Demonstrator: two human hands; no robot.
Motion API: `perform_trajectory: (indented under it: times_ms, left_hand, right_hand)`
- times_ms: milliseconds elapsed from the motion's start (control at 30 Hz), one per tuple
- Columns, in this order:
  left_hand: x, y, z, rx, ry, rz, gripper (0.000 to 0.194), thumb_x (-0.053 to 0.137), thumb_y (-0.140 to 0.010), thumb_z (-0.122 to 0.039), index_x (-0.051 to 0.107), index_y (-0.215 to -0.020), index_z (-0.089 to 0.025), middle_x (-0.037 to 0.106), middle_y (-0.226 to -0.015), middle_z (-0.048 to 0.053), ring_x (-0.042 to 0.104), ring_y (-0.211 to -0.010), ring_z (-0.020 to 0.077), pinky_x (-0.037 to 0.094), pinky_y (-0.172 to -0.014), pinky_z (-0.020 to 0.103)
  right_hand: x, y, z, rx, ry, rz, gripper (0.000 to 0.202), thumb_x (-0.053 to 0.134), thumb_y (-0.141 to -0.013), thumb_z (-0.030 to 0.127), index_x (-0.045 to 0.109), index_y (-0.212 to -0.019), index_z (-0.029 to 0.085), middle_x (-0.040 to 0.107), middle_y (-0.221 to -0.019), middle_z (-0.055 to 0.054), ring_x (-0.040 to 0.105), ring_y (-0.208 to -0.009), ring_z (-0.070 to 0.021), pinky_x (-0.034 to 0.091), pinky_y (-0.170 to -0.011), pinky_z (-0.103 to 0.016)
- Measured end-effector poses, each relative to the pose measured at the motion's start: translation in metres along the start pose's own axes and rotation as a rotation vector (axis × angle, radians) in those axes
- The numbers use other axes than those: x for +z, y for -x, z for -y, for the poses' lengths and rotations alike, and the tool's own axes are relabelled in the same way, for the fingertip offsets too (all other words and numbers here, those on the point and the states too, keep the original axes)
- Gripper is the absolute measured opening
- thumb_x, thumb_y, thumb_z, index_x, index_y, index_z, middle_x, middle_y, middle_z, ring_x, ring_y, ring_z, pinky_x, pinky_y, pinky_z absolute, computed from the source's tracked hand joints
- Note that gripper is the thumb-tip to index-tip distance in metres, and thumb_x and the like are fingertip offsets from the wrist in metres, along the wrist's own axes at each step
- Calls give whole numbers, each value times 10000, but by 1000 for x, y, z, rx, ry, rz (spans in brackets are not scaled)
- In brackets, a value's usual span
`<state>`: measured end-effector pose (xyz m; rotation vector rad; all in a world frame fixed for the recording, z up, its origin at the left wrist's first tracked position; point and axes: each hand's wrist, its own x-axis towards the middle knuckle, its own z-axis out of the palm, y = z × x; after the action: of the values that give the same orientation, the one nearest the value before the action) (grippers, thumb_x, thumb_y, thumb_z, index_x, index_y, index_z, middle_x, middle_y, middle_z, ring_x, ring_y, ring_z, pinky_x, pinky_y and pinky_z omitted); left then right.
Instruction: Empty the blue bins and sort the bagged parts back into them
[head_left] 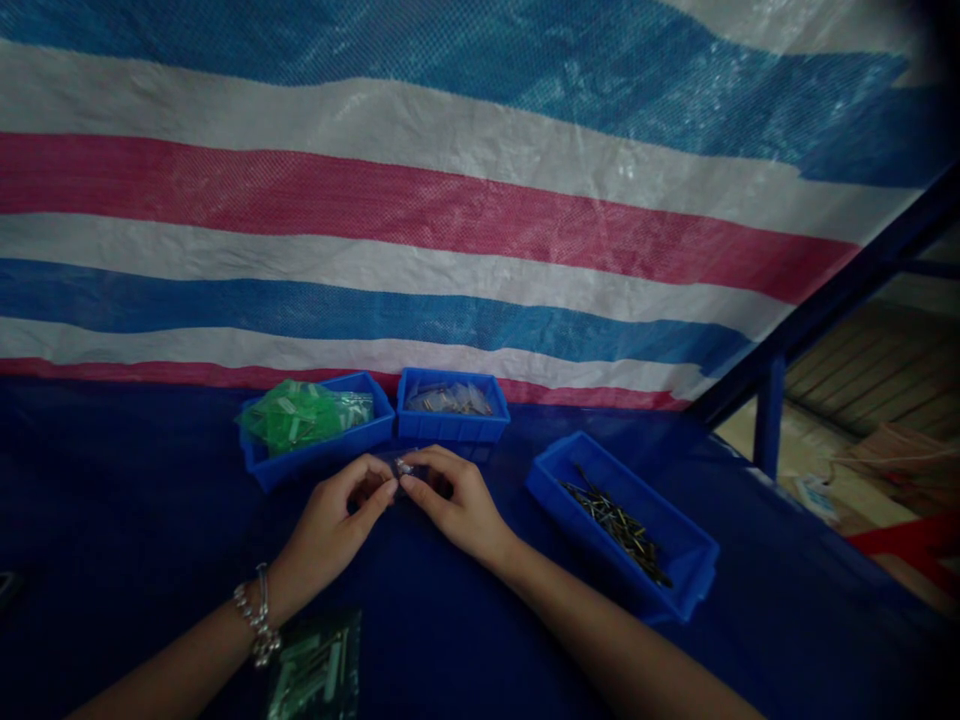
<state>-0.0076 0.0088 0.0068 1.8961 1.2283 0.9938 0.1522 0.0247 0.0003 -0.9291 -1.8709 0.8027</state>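
My left hand (343,510) and my right hand (459,502) meet over the blue table, thumbs and fingers closed in a pinch. Between their fingertips is a small clear plastic bag (405,467) with something shiny at it; the fingers cover most of it. Just beyond the hands stands a blue bin (454,428) of small clear bags with metal parts in them. Nearest my left forearm, a flat clear bag (315,668) with long, thin pieces inside lies on the table.
A blue bin (330,455) at the back left holds green and clear bags (296,412). To the right, another blue bin (551,462) contains many thin dark and brass-coloured rods (619,525). A striped tarp (375,200) hangs behind; a dark frame (769,415) borders the right side.
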Motion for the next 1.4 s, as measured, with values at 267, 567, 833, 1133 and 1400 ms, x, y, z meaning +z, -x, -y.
perform_trajectory:
  times_ms: [267,567,833,1133,1400]
  left_hand:
    - [4,3,-10,49,-125,55,137,417,-815,-253,515,-755,-179,546,-677,-20,519,-632,128,398,-594,220]
    - [5,3,-13,62,-181,74,148,412,-812,-243,508,-720,-177,533,-660,-23,513,-625,127,386,-591,223]
    - [6,4,-10,59,-214,66,143,413,-804,-239,500,-707,-180,524,-631,-27,509,-609,130,380,-570,219]
    - [5,3,-11,56,-281,103,132,414,-796,-217,477,-684,-185,533,-645,-25,522,-619,137,376,-584,226]
    - [6,4,-10,62,-293,114,130,421,-792,-205,468,-673,-183,519,-652,-22,511,-618,138,370,-591,233]
  right_hand:
    - [1,2,1,78,-75,-4,158,485,-788,262,601,-806,156,565,-636,2,449,-510,-76,357,-476,-187]
    - [3,3,-3,102,-99,25,162,472,-792,287,566,-774,156,541,-580,16,459,-485,-76,356,-469,-181]
    - [3,3,-1,82,-25,35,140,464,-791,252,568,-772,159,548,-583,18,453,-473,-71,349,-462,-175]
    - [3,3,0,46,17,57,112,458,-783,202,559,-756,161,527,-560,28,459,-466,-69,343,-457,-171]
    - [1,2,2,30,41,75,104,447,-782,162,547,-754,160,517,-561,32,461,-474,-67,344,-467,-167]
